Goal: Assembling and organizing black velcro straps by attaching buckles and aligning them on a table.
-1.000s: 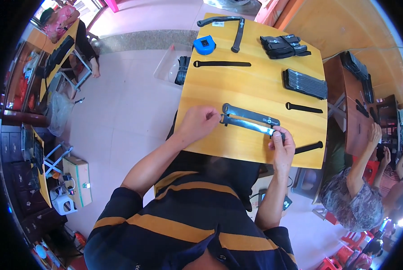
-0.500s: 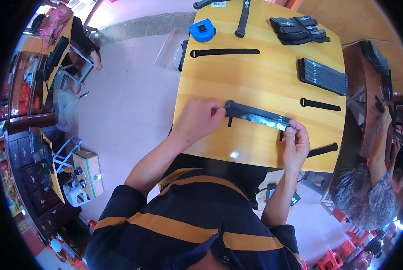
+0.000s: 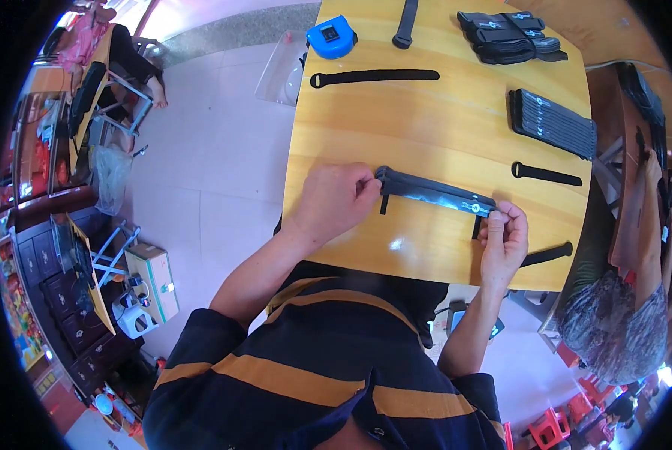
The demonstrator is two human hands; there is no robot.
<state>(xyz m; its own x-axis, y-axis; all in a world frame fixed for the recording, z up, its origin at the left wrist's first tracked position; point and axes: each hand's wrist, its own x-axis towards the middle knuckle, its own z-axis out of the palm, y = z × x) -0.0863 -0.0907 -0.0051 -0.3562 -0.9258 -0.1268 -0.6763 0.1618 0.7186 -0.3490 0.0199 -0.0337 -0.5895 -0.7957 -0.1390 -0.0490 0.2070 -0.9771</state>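
Observation:
A flat stack of black hook-and-loop straps [image 3: 437, 193], with a shiny label strip along its near side, stretches between my two hands just over the table. At its left end, my left hand [image 3: 337, 196] pinches the tips with thumb and fingers. My right hand [image 3: 505, 241] grips the other end between thumb and fingertips. Dark strap ends stick out beneath the stack near both hands. A loose black strap [image 3: 547, 255] lies beside my right hand, partly hidden by it. Further right is a short looped strap [image 3: 546, 174].
On the wooden table [image 3: 366, 124] lie a long black strap [image 3: 377, 77], a blue tape measure [image 3: 331, 37], a grey strap [image 3: 405, 26], a neat strap stack [image 3: 553, 124] and bundled straps [image 3: 508, 37]. People sit at both sides; one co-worker [image 3: 613, 326] is at right.
The view has shifted slightly, so the table items sit a little differently. My hands keep their hold on both ends; the stack's shiny side has tilted and catches less glare.

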